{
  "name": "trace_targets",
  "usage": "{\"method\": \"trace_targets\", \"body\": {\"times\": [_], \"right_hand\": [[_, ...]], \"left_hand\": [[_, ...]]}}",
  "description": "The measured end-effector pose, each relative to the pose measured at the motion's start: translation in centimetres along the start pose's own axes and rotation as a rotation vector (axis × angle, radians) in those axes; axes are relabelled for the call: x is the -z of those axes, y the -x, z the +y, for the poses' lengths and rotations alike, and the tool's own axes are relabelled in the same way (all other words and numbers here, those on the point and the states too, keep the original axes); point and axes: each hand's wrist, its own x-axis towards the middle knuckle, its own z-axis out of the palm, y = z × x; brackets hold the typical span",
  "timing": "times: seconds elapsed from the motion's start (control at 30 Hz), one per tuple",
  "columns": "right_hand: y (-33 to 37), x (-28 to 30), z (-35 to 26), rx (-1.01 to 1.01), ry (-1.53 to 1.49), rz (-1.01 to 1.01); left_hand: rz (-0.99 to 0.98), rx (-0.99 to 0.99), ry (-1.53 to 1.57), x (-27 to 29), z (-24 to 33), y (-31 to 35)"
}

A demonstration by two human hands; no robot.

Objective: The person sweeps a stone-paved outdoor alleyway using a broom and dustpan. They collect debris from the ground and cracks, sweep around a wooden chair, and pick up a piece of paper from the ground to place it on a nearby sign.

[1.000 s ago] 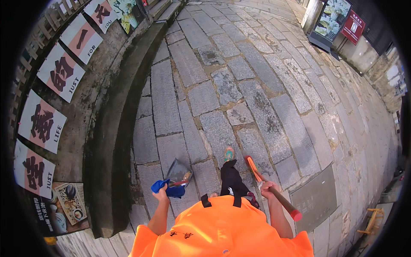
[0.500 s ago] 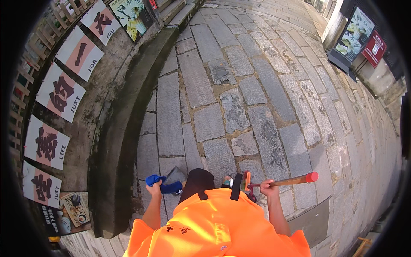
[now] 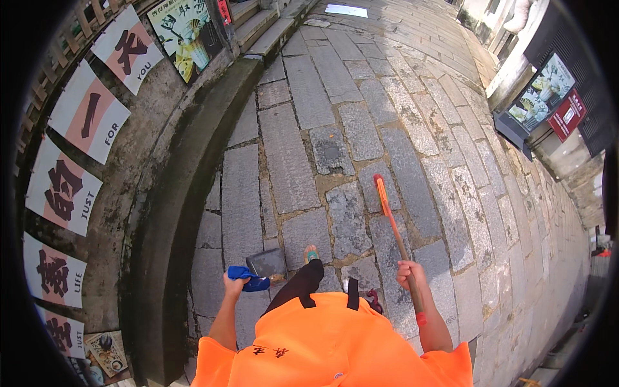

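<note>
At the lower left, my left hand (image 3: 233, 284) is closed on a blue cloth-like bundle (image 3: 251, 277). Right beyond the bundle a grey dustpan (image 3: 267, 262) hangs low over the paving; whether its handle runs inside the blue bundle is hidden. My right hand (image 3: 410, 272) grips the brown stick of a broom (image 3: 396, 226). The broom's narrow orange-red head (image 3: 382, 192) points ahead over the stones, and its red-capped end lies back along my forearm. I cannot tell whether the head touches the ground.
Uneven stone paving (image 3: 348, 219) stretches ahead. Along the left runs a raised stone kerb (image 3: 206, 168) below a wall with hanging banners (image 3: 90, 113), leading to steps (image 3: 264, 29). A sign stand (image 3: 538, 103) is at the far right. My foot (image 3: 311, 253) is forward.
The broom has swung round: its head, before near my feet, now points ahead, and its capped end points back. I have stepped forward, one foot now showing. The dustpan shows more fully.
</note>
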Motion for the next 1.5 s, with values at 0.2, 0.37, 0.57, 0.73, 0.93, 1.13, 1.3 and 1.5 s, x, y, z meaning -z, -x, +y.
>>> {"method": "trace_targets", "body": {"times": [0.2,0.37,0.57,0.73,0.93,1.13,1.3,1.5], "right_hand": [[-6.9,-4.3,-1.6,0.131,0.578,0.371],[-11.9,-7.1,-2.6,-0.001,0.711,0.473],[-15.5,-9.0,-4.5,-0.037,0.788,0.581],[-14.8,-15.8,-5.7,-0.049,1.075,0.766],[-18.7,-20.4,-8.9,0.133,1.160,0.830],[-25.2,-24.8,-17.1,0.115,0.648,0.669],[-29.9,-30.3,-24.1,0.213,0.580,0.640],[-38.1,-36.6,-28.4,0.081,0.977,0.694]], "left_hand": [[-0.032,-0.105,0.119,-4.9,7.8,-12.4],[-0.076,-0.266,0.040,-9.0,12.8,-21.8],[-0.197,-0.345,-0.081,-14.4,22.1,-33.2],[-0.254,-0.351,-0.117,-19.8,29.8,-42.3],[-0.443,-0.363,-0.222,-25.6,36.1,-50.9],[-0.624,-0.494,-0.303,-30.9,39.8,-58.1],[-0.765,-0.465,-0.369,-36.2,41.2,-66.4],[-0.872,-0.476,-0.385,-41.6,40.2,-76.2]]}}
